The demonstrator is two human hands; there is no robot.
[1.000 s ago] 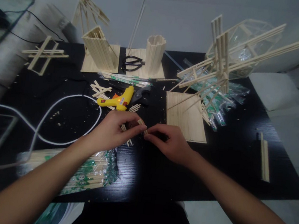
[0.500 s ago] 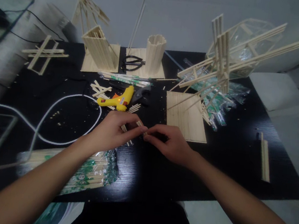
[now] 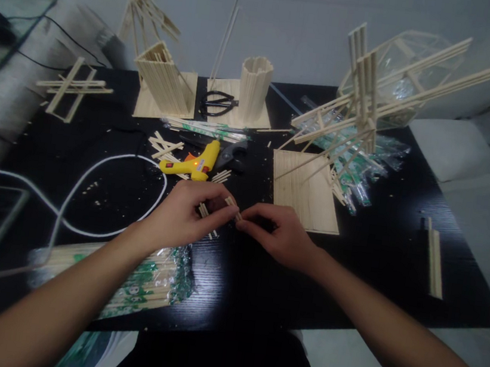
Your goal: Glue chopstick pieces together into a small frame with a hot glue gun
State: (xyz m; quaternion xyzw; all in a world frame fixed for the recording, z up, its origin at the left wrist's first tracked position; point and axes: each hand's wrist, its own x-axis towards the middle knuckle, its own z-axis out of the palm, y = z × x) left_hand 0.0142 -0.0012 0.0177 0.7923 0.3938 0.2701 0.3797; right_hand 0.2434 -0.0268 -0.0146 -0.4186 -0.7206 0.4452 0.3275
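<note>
Between my two hands is a small bundle of short wooden sticks [image 3: 233, 206], pinched at its ends. My left hand [image 3: 191, 209] grips it with thumb and fingers from the left. From the right, my right hand [image 3: 277, 230] closes its thumb and forefinger on the other end. More short wooden sticks [image 3: 212, 233] show under my left hand, partly hidden by it. Just beyond lies a yellow glue gun [image 3: 196, 164] with a small orange light. Cut sticks [image 3: 221, 176] lie beside its nozzle end.
A stick windmill on a wooden base [image 3: 304, 197] stands right of centre. Behind are a square stick tower [image 3: 163, 82], a round stick tower [image 3: 254, 88] and black-handled scissors [image 3: 217, 103]. A white cable [image 3: 108, 156] loops at left, near bagged sticks [image 3: 145, 285].
My left fingers have shifted slightly on the small stick bundle, and a little more of it shows. Everything else looks the same.
</note>
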